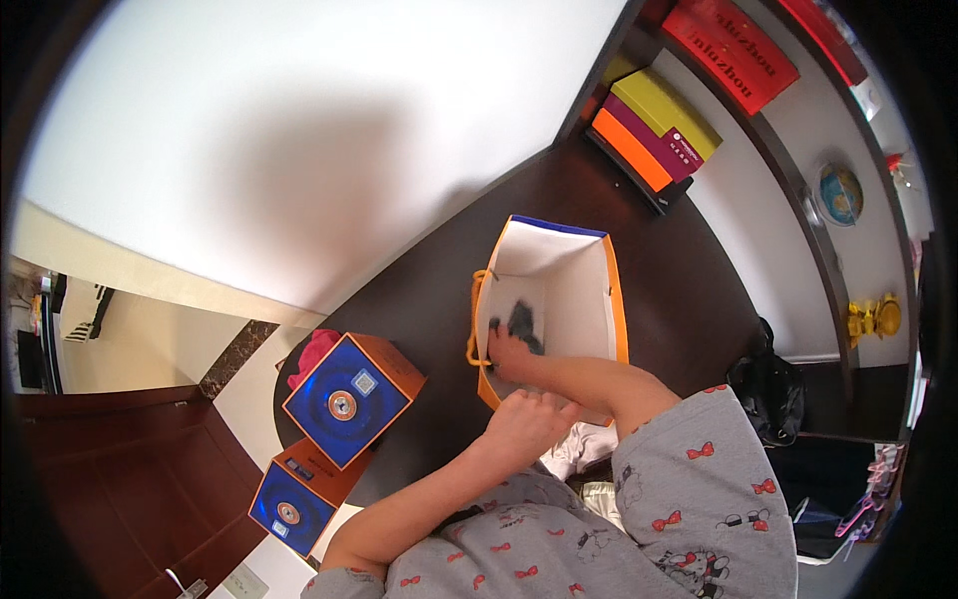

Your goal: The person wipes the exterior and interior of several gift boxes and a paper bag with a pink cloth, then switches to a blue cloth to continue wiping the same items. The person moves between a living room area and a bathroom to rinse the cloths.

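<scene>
An open paper gift bag (615, 299) with orange edges, a blue rim strip and an orange cord handle stands on the dark table, its pale inside facing up. My right hand (513, 352) reaches down into it, beside a dark, blurred item (524, 326) at the bottom; whether the fingers touch or hold that item I cannot tell. At the bag's near edge is my left hand (530, 423), fingers curled by the rim; a grip is not clear. Left of the bag are two blue-and-orange boxes, the upper one (329, 389) on the table, the other (292, 505) lower down.
A red cloth (314, 356) lies behind the upper box. Stacked yellow, purple and orange boxes (651, 131) stand on the table's far part by the white wall (262, 150). Shelves at right hold a small globe (840, 195) and a gold ornament (874, 320). A black bag (767, 397) is at the right edge.
</scene>
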Demonstrator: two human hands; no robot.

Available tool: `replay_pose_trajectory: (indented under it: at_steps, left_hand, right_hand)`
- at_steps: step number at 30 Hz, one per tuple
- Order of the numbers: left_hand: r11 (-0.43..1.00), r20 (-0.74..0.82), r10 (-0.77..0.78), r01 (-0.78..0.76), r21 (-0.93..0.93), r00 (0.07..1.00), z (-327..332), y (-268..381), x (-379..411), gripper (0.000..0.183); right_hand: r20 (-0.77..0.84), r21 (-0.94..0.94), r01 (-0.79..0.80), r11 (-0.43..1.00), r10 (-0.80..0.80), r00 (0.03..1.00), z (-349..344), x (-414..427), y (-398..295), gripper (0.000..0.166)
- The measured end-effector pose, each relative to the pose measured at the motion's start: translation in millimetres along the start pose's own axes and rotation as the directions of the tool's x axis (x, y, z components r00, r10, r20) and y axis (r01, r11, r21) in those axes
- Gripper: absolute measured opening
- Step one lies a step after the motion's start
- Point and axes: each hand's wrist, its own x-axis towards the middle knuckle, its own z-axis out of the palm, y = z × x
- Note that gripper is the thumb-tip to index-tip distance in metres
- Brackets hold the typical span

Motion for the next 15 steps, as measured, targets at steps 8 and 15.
replay_pose_trajectory:
  at_steps: [8,15]
  left_hand:
    - [0.995,0.196,0.045,-0.026,-0.099,0.980,-15.4,-4.2,-5.2,0.014]
    - [0.997,0.190,0.022,-0.007,-0.081,0.981,-17.8,-5.3,-5.2,0.014]
  right_hand:
    - [-0.283,-0.310,0.127,0.942,-0.219,0.934,8.8,86.6,102.1,0.049]
    - [-0.067,-0.100,-0.174,0.980,0.168,0.984,26.8,58.6,74.9,0.046]
